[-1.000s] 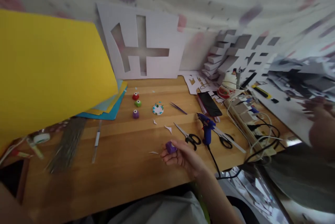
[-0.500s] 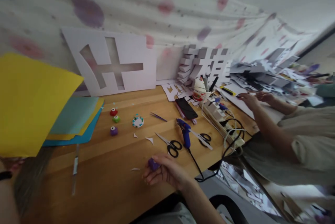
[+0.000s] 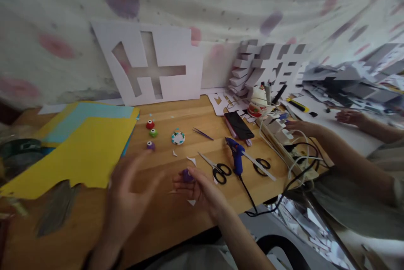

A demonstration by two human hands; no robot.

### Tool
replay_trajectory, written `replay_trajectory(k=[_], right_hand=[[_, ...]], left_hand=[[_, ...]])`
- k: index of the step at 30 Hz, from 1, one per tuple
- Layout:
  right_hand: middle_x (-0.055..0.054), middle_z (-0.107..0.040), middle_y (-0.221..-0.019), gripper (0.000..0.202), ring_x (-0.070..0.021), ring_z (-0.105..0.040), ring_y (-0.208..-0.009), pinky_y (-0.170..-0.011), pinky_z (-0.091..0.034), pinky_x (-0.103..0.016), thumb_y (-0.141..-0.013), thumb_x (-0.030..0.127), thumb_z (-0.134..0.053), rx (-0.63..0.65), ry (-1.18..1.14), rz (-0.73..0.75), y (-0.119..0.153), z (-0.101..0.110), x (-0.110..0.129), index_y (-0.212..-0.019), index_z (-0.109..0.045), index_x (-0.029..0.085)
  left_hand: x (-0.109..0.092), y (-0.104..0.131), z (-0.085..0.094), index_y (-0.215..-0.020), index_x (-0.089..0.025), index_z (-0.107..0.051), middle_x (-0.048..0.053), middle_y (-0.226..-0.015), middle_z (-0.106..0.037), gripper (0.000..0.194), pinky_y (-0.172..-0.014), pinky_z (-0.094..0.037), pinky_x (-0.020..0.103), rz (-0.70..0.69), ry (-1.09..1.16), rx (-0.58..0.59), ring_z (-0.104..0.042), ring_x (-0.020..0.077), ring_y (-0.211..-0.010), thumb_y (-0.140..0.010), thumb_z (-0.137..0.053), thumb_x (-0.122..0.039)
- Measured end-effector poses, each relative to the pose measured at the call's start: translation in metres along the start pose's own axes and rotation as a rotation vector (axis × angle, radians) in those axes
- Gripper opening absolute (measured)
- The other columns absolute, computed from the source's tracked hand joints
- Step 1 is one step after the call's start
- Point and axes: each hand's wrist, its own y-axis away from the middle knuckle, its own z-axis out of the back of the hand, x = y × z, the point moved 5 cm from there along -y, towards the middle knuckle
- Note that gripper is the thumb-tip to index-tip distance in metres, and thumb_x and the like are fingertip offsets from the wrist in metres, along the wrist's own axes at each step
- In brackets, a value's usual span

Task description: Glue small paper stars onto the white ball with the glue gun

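My right hand [image 3: 205,192] is closed around a small purple block-like piece [image 3: 188,175], held low over the front of the wooden table. My left hand [image 3: 132,198] is blurred by motion, its fingers apart and nothing in them, just right of a yellow sheet [image 3: 91,145]. Beyond it stand a small purple figure with an eye [image 3: 150,145], a green one [image 3: 153,132] and a red one [image 3: 150,124]. A white disc with a blue patterned rim [image 3: 178,137] lies to their right. Scissors with black handles [image 3: 221,173] rest close to my right hand.
A blue glue gun [image 3: 237,156], tweezers [image 3: 203,134], a phone [image 3: 239,124] and a cabled power strip [image 3: 292,148] lie to the right. A white cut-out board [image 3: 170,55] leans at the back. Another person's arm [image 3: 334,148] reaches in from the right.
The yellow sheet, raised at the left before, now lies on the other coloured sheets. My left hand has come into view from the left. The purple piece stays in my right hand.
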Motion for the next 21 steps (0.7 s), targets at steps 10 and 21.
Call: replay_trajectory(k=[10,21], right_hand=[[-0.013,-0.078,-0.09,0.057,-0.023,-0.074,-0.09,-0.091,-0.053,-0.035,-0.081,0.066,-0.065,0.085,-0.064,-0.091,-0.012,-0.014,-0.01,-0.096,-0.071,0.012],[-0.018,-0.075,-0.113,0.072,-0.0217,-0.073,-0.1,-0.099,-0.05,-0.035,-0.104,0.055,-0.018,0.102,-0.16,-0.178,-0.006,-0.021,0.0,-0.106,-0.072,0.007]], left_hand=[[0.009,0.056,-0.06,-0.109,-0.024,-0.072,0.007,-0.107,-0.078,0.025,-0.083,-0.06,0.036,0.599,0.421,0.091,-0.073,0.0224,-0.098,-0.086,-0.07,-0.032],[0.032,0.069,-0.063,-0.093,-0.02,-0.076,0.005,-0.096,-0.08,0.033,-0.086,-0.057,0.026,1.198,1.172,-0.234,-0.074,0.0173,-0.093,-0.068,-0.086,-0.04]])
